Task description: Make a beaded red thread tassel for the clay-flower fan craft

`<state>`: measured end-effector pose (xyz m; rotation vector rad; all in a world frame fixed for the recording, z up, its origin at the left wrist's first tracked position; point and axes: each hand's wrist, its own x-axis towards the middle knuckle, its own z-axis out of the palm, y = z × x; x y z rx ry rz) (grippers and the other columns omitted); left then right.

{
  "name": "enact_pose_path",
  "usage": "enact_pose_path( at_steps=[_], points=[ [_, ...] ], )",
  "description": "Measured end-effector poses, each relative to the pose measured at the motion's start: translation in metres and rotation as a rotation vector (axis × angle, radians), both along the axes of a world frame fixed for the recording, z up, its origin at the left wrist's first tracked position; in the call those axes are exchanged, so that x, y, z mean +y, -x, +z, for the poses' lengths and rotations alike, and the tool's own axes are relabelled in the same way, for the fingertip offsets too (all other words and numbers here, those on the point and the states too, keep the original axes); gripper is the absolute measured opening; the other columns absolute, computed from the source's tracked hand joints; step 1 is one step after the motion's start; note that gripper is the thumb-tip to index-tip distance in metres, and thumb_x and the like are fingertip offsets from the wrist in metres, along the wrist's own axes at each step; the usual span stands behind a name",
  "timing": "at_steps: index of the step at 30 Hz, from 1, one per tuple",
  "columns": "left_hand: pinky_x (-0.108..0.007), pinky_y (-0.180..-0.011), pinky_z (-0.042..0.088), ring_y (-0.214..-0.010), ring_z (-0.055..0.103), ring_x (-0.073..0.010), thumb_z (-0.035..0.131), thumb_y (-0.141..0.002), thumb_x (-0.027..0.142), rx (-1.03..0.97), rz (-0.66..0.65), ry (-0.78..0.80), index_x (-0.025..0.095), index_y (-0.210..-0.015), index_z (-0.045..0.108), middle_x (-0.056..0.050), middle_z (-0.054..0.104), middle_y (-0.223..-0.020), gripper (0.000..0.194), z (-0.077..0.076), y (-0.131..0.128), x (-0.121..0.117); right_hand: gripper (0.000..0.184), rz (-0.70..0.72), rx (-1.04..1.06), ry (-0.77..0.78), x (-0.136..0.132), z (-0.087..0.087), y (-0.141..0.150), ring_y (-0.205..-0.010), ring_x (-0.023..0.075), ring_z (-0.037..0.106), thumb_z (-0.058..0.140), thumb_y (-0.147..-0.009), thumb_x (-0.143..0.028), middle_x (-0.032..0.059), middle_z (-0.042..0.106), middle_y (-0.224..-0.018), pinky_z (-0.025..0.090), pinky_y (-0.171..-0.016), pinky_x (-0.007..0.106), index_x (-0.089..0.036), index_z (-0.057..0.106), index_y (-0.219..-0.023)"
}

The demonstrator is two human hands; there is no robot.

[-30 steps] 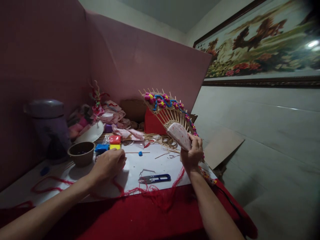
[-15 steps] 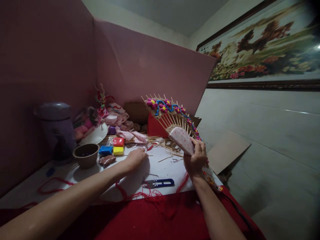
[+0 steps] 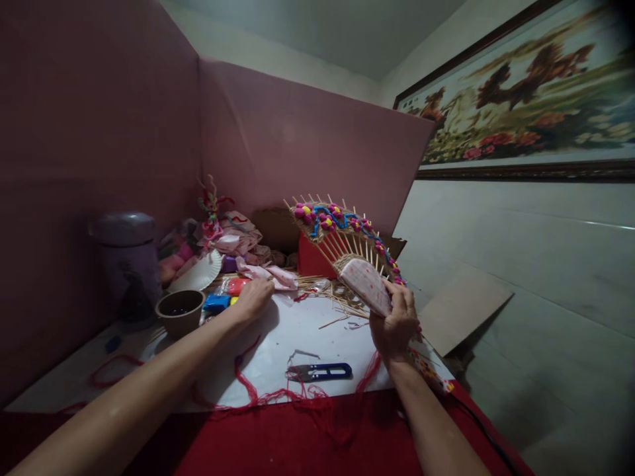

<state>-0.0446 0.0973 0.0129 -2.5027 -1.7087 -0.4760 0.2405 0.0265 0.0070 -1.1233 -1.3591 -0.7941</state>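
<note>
My right hand grips a handmade fan by its lower end and holds it up, tilted, above the table. The fan has thin wooden ribs, a woven band with magenta and yellow clay flowers and a wavy blue line, and a pale padded base with red dots. My left hand reaches over the far side of the white sheet, fingers curled together; what they hold, if anything, is hidden. Next to it lie a red clay packet, a blue clay packet and a partly covered yellow one.
Blue-handled thread snips and red yarn lie near the white sheet's front edge. At left stand a brown bowl and a lidded purple container. Loose sticks, pink cloth and a paper plate lie behind.
My left hand moved right over the thin stick with the blue lump, then back toward the clay packets. That stick no longer shows on the sheet. My right hand keeps holding the fan.
</note>
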Motion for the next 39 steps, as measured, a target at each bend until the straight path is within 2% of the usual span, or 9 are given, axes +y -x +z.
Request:
enact_pose_path(
  at_steps=[5, 11, 16, 20, 24, 28, 33, 37, 39],
  points=[
    [-0.037, -0.078, 0.042, -0.093, 0.058, -0.0249, 0.035, -0.086, 0.008, -0.064, 0.005, -0.071, 0.012, -0.098, 0.059, -0.016, 0.061, -0.100, 0.027, 0.007, 0.010, -0.012, 0.038, 0.011, -0.038, 0.007, 0.001, -0.001, -0.001, -0.094, 0.0280, 0.056, 0.049, -0.070, -0.015, 0.0132, 0.061, -0.098, 0.047, -0.086, 0.045, -0.012, 0.060, -0.106],
    [-0.032, -0.069, 0.040, -0.080, 0.060, -0.0238, 0.046, -0.084, 0.016, -0.145, -0.020, -0.087, 0.015, -0.086, 0.059, -0.012, 0.065, -0.083, 0.013, 0.013, 0.027, -0.034, 0.035, 0.010, -0.087, 0.076, 0.003, -0.004, 0.001, -0.095, 0.0273, 0.056, 0.050, -0.073, -0.017, 0.0120, 0.061, -0.098, 0.047, -0.087, 0.042, -0.014, 0.060, -0.106],
    [-0.027, -0.059, 0.038, -0.063, 0.056, -0.0177, 0.048, -0.084, 0.029, -0.253, -0.039, -0.092, 0.018, -0.074, 0.054, -0.004, 0.061, -0.067, 0.016, 0.004, 0.039, -0.053, 0.031, 0.001, -0.104, 0.109, 0.004, -0.005, 0.001, -0.093, 0.0261, 0.057, 0.050, -0.078, -0.024, 0.0106, 0.062, -0.096, 0.047, -0.084, 0.039, -0.015, 0.061, -0.105],
    [-0.023, -0.054, 0.038, -0.056, 0.054, -0.0137, 0.045, -0.079, 0.019, -0.512, -0.098, -0.161, 0.019, -0.074, 0.055, 0.001, 0.059, -0.062, 0.012, -0.007, 0.049, -0.059, 0.031, -0.005, -0.113, 0.124, 0.005, -0.006, -0.002, -0.095, 0.0267, 0.056, 0.048, -0.080, -0.027, 0.0117, 0.061, -0.098, 0.046, -0.087, 0.039, -0.015, 0.060, -0.106],
    [-0.024, -0.055, 0.041, -0.060, 0.058, -0.0155, 0.049, -0.071, 0.017, -0.635, -0.072, -0.221, 0.019, -0.078, 0.063, 0.000, 0.064, -0.067, 0.016, -0.009, 0.058, -0.061, 0.031, -0.008, -0.138, 0.152, 0.005, -0.007, -0.004, -0.097, 0.0263, 0.054, 0.046, -0.081, -0.024, 0.0117, 0.060, -0.099, 0.045, -0.086, 0.039, -0.015, 0.059, -0.107],
    [-0.026, -0.055, 0.042, -0.062, 0.060, -0.0178, 0.050, -0.074, 0.026, -0.687, -0.058, -0.278, 0.018, -0.073, 0.063, -0.004, 0.066, -0.069, 0.015, -0.003, 0.061, -0.065, 0.034, 0.015, -0.200, 0.244, 0.003, -0.007, -0.002, -0.098, 0.0263, 0.053, 0.046, -0.078, -0.019, 0.0118, 0.059, -0.102, 0.044, -0.086, 0.039, -0.015, 0.058, -0.109],
    [-0.026, -0.049, 0.036, -0.046, 0.049, -0.0135, 0.045, -0.081, 0.032, -0.630, -0.051, -0.375, 0.019, -0.068, 0.057, 0.002, 0.052, -0.053, 0.022, 0.000, 0.058, -0.071, 0.038, 0.061, -0.256, 0.371, 0.002, -0.008, 0.006, -0.098, 0.0268, 0.052, 0.044, -0.073, -0.011, 0.0115, 0.059, -0.102, 0.042, -0.086, 0.040, -0.015, 0.059, -0.108],
    [-0.025, -0.047, 0.034, -0.045, 0.046, -0.0124, 0.041, -0.086, 0.032, -0.708, 0.035, -0.443, 0.020, -0.066, 0.055, 0.004, 0.047, -0.050, 0.027, 0.005, 0.059, -0.078, 0.043, 0.106, -0.368, 0.460, 0.002, -0.010, 0.014, -0.096, 0.0267, 0.052, 0.046, -0.069, -0.009, 0.0122, 0.059, -0.102, 0.041, -0.084, 0.038, -0.014, 0.060, -0.110],
    [-0.025, -0.050, 0.037, -0.048, 0.050, -0.0133, 0.042, -0.087, 0.031, -0.762, 0.083, -0.486, 0.019, -0.071, 0.059, 0.003, 0.052, -0.053, 0.026, 0.009, 0.062, -0.081, 0.046, 0.118, -0.432, 0.497, 0.002, -0.011, 0.018, -0.094, 0.0266, 0.052, 0.048, -0.066, -0.008, 0.0124, 0.060, -0.102, 0.040, -0.083, 0.037, -0.013, 0.061, -0.110]
  ],
)
